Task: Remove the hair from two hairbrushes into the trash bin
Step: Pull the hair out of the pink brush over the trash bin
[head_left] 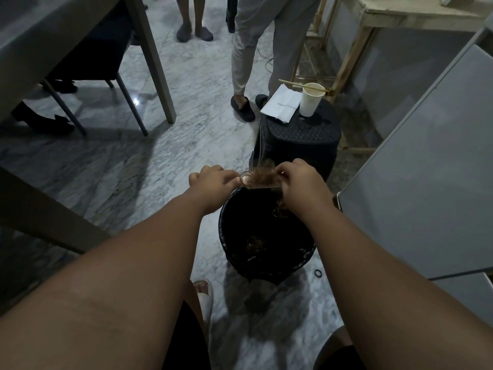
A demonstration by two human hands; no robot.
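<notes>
Just above the middle of the frame, both hands meet over the far rim of the black trash bin (222,231), which stands on the marble floor (186,145). The left hand (213,182) has its fingers curled and its thumb stretched toward the right, gripping one end of the hairbrush (262,186), which is seen edge-on as a thin strip between the two hands. The right hand (300,182) is curled tight, its fingertips pinching the right side of a brown clump of hair (262,173) that stands up from the brush. More brown strands lie at the bottom of the bin.

Right of the bin, a small black hair tie (318,273) lies on the floor. Above the hands, a black woven stool (301,140) carries a paper cup (310,98) with a stick (298,84) across its mouth, and folded white paper (281,104). Other people's legs (266,41) stand at the top of the frame.
</notes>
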